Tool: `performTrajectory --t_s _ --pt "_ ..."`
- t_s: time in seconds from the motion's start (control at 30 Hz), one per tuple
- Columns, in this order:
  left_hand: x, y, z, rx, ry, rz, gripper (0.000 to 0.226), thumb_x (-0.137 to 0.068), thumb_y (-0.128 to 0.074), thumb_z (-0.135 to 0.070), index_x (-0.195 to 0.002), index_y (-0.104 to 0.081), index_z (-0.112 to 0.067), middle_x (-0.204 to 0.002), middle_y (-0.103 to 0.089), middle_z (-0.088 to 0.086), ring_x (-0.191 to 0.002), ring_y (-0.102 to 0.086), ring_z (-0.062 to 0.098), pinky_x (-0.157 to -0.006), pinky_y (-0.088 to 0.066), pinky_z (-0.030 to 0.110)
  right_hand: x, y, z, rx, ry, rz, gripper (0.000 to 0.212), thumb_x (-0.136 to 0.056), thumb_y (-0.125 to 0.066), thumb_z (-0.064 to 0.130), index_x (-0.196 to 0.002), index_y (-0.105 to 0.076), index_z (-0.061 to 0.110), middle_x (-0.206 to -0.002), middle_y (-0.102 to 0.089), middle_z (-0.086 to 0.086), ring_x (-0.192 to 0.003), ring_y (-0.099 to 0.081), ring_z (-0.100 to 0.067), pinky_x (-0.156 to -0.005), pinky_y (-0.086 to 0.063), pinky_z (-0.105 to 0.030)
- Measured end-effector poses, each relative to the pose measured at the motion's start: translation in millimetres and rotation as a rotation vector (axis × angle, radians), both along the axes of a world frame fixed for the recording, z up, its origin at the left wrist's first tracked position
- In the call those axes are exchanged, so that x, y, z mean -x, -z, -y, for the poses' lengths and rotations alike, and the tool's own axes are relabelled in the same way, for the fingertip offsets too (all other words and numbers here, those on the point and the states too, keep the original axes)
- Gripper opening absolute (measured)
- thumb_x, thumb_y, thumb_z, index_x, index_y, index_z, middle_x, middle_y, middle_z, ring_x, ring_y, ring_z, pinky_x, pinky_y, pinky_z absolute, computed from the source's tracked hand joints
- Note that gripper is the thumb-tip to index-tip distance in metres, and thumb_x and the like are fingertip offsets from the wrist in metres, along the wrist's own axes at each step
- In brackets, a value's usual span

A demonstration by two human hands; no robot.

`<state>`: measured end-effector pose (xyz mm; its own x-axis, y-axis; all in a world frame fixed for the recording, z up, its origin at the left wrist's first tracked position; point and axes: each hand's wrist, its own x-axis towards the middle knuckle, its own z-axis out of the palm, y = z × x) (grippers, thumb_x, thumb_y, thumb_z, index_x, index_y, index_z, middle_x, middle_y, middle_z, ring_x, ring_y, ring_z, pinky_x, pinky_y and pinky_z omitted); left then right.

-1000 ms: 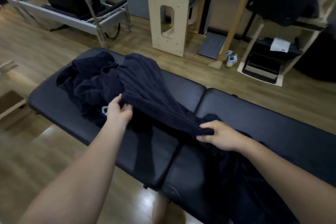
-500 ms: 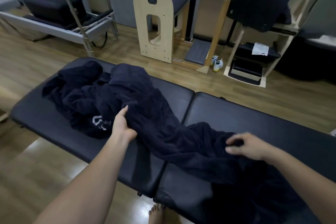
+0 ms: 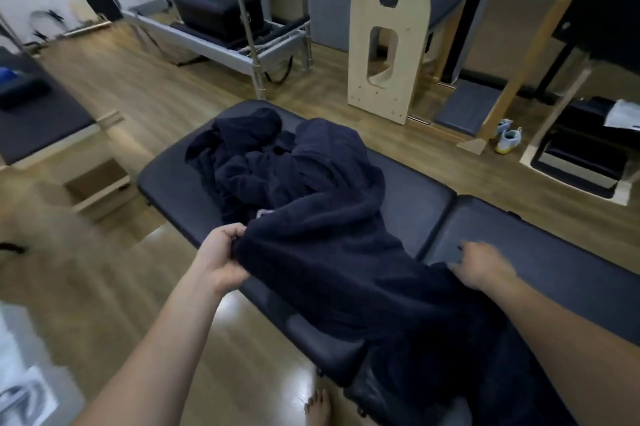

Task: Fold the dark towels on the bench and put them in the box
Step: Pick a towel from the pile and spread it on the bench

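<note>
A heap of dark navy towels [image 3: 263,162] lies on the left half of the black padded bench [image 3: 540,252]. One large dark towel [image 3: 346,263] stretches from the heap down over the bench's front edge toward me. My left hand [image 3: 221,252] grips this towel's left edge, fingers curled round the cloth. My right hand [image 3: 481,264] lies at the towel's right edge on the bench, fingers spread and blurred. An open cardboard box [image 3: 95,183] stands on the floor left of the bench.
A wooden barrel frame [image 3: 384,55] and a metal-framed exercise bed [image 3: 225,48] stand behind the bench. Pale shoes [image 3: 507,136] and a black step [image 3: 581,155] are at the right. Another padded table [image 3: 38,121] is at the left. My bare foot [image 3: 317,406] is below the bench.
My left hand has taken hold of the towel's edge and pulled it toward me. My right hand has let go and spread out. The camera turned left, bringing the box into view.
</note>
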<state>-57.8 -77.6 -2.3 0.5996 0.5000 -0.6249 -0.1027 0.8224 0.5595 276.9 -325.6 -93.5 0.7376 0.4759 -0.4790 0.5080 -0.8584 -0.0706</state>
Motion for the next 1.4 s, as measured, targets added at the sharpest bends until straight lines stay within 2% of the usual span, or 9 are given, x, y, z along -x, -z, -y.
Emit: performTrajectory --t_s 0.17,0.3,0.5,0.7,0.83,0.93,1.07,1.23,1.4 --pt "-8 8 -26 0.017 0.141 -0.103 0.022 -0.082 -0.056 -0.012 -0.100 -0.068 -0.008 -0.090 -0.073 0.013 -0.080 -0.071 0.027 -0.086 -0.048 0.038 62 -23 -106 -0.530 -0.067 -0.284 0.053 -0.099 -0.059 0.036 -0.147 -0.047 0.018 -0.150 -0.050 -0.004 -0.138 -0.046 -0.022 -0.109 -0.035 -0.029" --pt "-27 -3 -43 -0.078 0.112 0.157 0.023 -0.074 -0.063 -0.005 -0.091 -0.077 -0.012 -0.096 -0.075 0.009 -0.089 -0.071 0.025 -0.089 -0.054 0.041 100 -48 -181 -0.685 -0.378 -0.310 0.064 -0.095 -0.064 0.031 -0.153 -0.036 0.032 -0.157 -0.037 0.006 -0.144 -0.033 -0.015 -0.119 -0.028 -0.031" --pt "-44 -5 -39 -0.125 0.216 -0.104 0.017 -0.082 -0.067 -0.017 -0.095 -0.074 -0.009 -0.093 -0.073 0.013 -0.076 -0.073 0.021 -0.063 -0.061 0.033 133 -67 -230 -0.810 -0.510 -0.332 0.023 -0.092 -0.055 0.006 -0.101 -0.071 0.021 -0.084 -0.071 0.003 -0.083 -0.065 -0.017 -0.079 -0.054 -0.035" --pt "3 -37 -53 -0.333 0.003 -0.148 0.018 -0.085 -0.060 -0.013 -0.092 -0.076 -0.011 -0.086 -0.069 0.011 -0.068 -0.067 0.019 -0.059 -0.056 0.025 105 -73 -242 -0.572 -0.827 -0.396 0.026 -0.090 -0.061 0.056 -0.091 -0.066 0.031 -0.084 -0.064 0.015 -0.083 -0.062 -0.010 -0.074 -0.052 -0.031" --pt "62 -69 -80 -0.479 -0.252 -0.265 0.022 -0.082 -0.059 -0.029 -0.088 -0.081 -0.026 -0.090 -0.057 0.000 -0.074 -0.054 0.013 -0.060 -0.050 0.024 54 -61 -248 -0.234 -0.969 -0.308 0.015 -0.091 -0.069 0.036 -0.079 -0.064 0.031 -0.081 -0.060 0.010 -0.085 -0.060 -0.018 -0.075 -0.049 -0.032" --pt "106 -87 -100 -0.591 -0.449 -0.214 0.024 -0.084 -0.060 -0.023 -0.104 -0.074 -0.026 -0.092 -0.060 -0.005 -0.071 -0.060 0.006 -0.063 -0.056 0.020 11 -50 -250 -0.052 -0.865 -0.234 0.010 -0.097 -0.062 0.030 -0.098 -0.071 0.025 -0.100 -0.065 -0.001 -0.098 -0.060 -0.024 -0.082 -0.049 -0.033" --pt "125 -89 -105 -0.556 -0.086 -0.551 0.048 -0.074 -0.067 -0.013 -0.122 -0.066 -0.014 -0.114 -0.073 0.009 -0.095 -0.070 0.018 -0.081 -0.057 0.033 -4 -70 -264 -0.526 -0.605 -0.156 0.016 -0.099 -0.053 0.025 -0.087 -0.064 0.027 -0.094 -0.071 -0.002 -0.093 -0.065 -0.027 -0.077 -0.052 -0.037" --pt "26 -80 -73 -0.802 0.095 -0.552 0.047 -0.081 -0.076 -0.004 -0.125 -0.065 -0.017 -0.116 -0.073 0.002 -0.110 -0.066 0.014 -0.101 -0.049 0.033 89 -134 -280 -0.761 -0.852 -0.254 0.023 -0.091 -0.068 0.036 -0.079 -0.073 0.017 -0.076 -0.071 0.002 -0.076 -0.065 -0.017 -0.068 -0.051 -0.036" --pt "-31 -69 -51 -1.103 0.268 -0.620 0.008 -0.081 -0.077 -0.003 -0.089 -0.075 -0.002 -0.073 -0.066 -0.001 -0.067 -0.056 0.005 -0.064 -0.044 0.024 136 -153 -278 -0.736 -0.930 -0.378 0.035 -0.088 -0.068 0.044 -0.063 -0.061 0.021 -0.065 -0.061 -0.001 -0.069 -0.059 -0.019 -0.061 -0.041 -0.035"
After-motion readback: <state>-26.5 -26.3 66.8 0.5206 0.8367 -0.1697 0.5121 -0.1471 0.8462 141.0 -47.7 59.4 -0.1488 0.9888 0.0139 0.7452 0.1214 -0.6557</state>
